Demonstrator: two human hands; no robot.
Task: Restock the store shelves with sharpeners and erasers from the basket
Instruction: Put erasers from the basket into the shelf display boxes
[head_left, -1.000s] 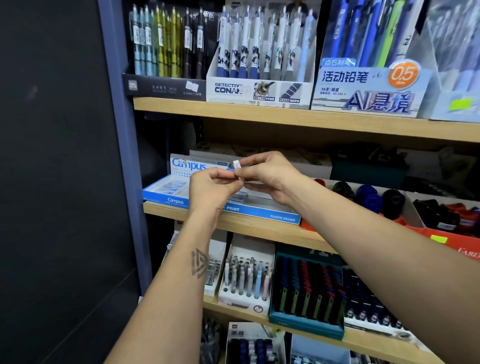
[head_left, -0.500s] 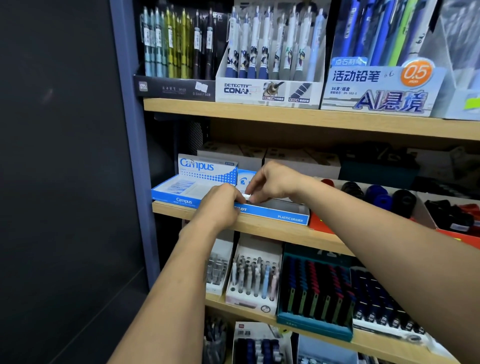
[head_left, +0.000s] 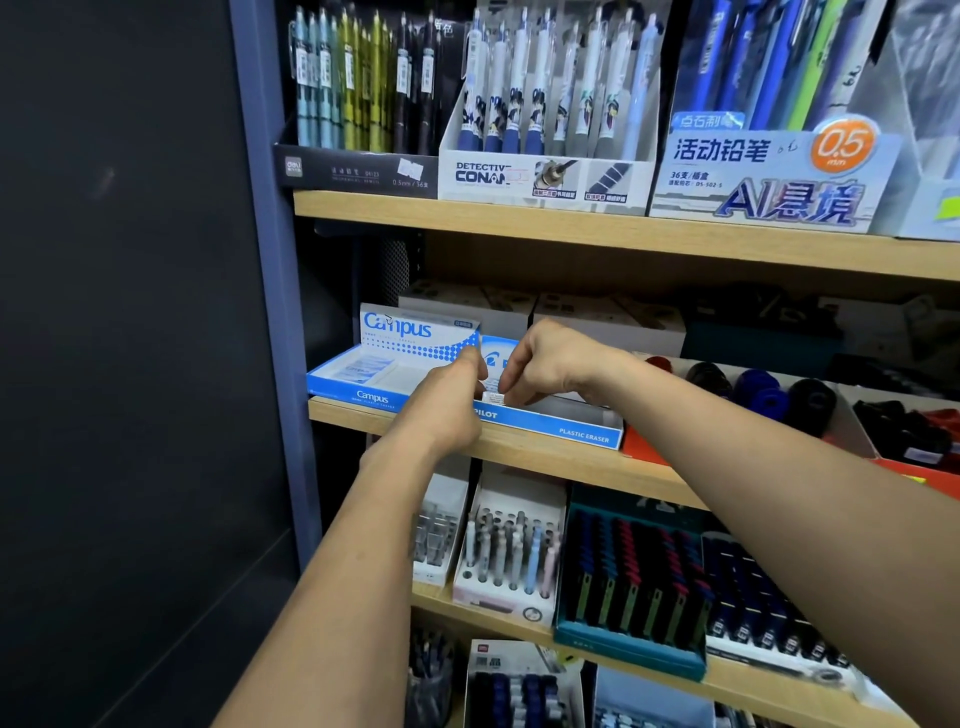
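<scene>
White rectangular plastic eraser (head_left: 493, 398) sits at your fingertips, low inside the blue cardboard Pilot eraser tray (head_left: 561, 428), probably being seated in a row. Your right hand (head_left: 550, 364), fingers curled, pinches it from the right; your left hand (head_left: 452, 400), just left of it, looks curled, grip can't be confirmed.

Eraser (head_left: 493, 398): small, white, wrapped; held low over the open Pilot box (head_left: 550, 423), pinched between fingertips. Pilot box: blue and white display tray, marked "PLASTIC ERASER", set on the middle shelf (head_left: 545, 457). Campus box (head_left: 384, 364): blue and white, lid raised, placed just beside it at the shelf's left end.
</scene>
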